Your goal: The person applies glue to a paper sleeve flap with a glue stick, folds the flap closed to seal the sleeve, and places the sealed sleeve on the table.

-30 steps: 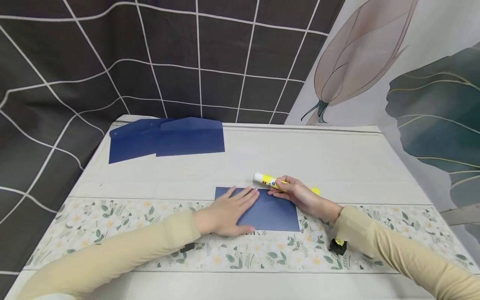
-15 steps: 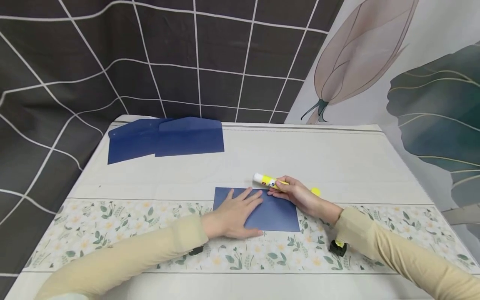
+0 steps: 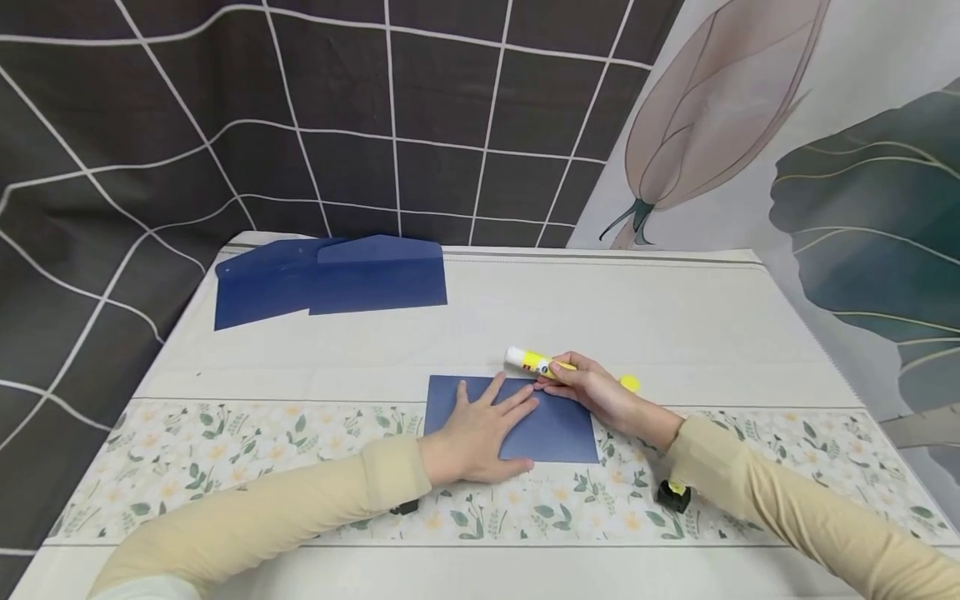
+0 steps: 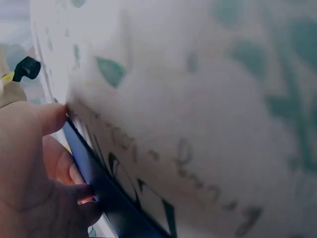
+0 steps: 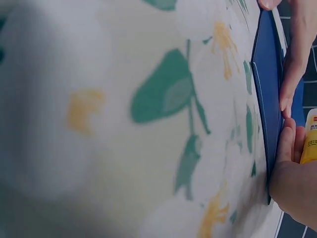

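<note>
A dark blue envelope [image 3: 558,437] lies flat on the table, its long side running left to right. Spread over its left and middle part is my left hand [image 3: 476,435], fingers straight, pressing on the paper. My right hand [image 3: 600,396] holds a yellow and white glue stick [image 3: 531,361] that points left, while its fingertips touch the envelope's far edge. In the right wrist view the glue stick [image 5: 311,141] sits beside the envelope [image 5: 270,84], and both hands meet at that edge. The left wrist view shows the envelope [image 4: 91,171] edge-on under the fingers.
Two more blue envelopes [image 3: 378,283] overlap at the back left of the table. A small round yellow piece [image 3: 628,383], perhaps the glue cap, shows behind the right wrist. The tablecloth [image 3: 285,479] has a floral band; a dark grid curtain [image 3: 442,100] hangs behind.
My left hand has slid to the right across the envelope, with its fingers spreading wider. My right hand and the glue stick stay nearly in place.
</note>
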`<control>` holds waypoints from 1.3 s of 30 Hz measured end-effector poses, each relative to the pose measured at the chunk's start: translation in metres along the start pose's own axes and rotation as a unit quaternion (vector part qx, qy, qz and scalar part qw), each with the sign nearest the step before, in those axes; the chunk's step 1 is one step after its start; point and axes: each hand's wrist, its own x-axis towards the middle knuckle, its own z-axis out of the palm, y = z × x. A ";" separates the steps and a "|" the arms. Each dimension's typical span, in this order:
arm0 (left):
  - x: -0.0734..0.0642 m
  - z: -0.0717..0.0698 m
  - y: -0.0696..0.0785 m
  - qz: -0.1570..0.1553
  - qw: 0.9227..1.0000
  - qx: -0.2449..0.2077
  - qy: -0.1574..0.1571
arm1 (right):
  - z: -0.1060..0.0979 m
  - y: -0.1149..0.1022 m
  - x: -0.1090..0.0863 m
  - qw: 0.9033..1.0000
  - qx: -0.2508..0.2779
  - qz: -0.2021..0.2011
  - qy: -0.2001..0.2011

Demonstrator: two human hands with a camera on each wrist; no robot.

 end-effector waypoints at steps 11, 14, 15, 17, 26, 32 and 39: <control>-0.007 -0.011 -0.010 -0.018 0.998 -0.024 -0.054 | 0.000 -0.008 -0.001 0.999 0.020 0.007 0.024; -0.012 -0.013 -0.016 -0.020 0.998 -0.027 -0.060 | -0.001 -0.006 -0.003 0.999 0.024 0.007 0.022; -0.013 -0.013 -0.017 -0.017 0.998 -0.029 -0.060 | -0.001 -0.005 -0.003 0.999 0.024 0.006 0.024; -0.015 -0.013 -0.020 -0.011 0.998 -0.035 -0.055 | 0.000 -0.004 -0.004 0.999 0.020 0.001 0.026; -0.017 -0.015 -0.025 -0.012 0.998 -0.039 -0.049 | 0.003 0.001 -0.002 0.999 0.003 -0.017 0.036; -0.024 -0.023 -0.041 -0.030 0.998 -0.039 -0.026 | 0.001 0.002 -0.002 0.999 0.034 -0.029 0.020; -0.028 -0.024 -0.062 0.019 0.999 -0.009 0.033 | 0.001 -0.002 -0.006 0.997 0.046 -0.062 0.024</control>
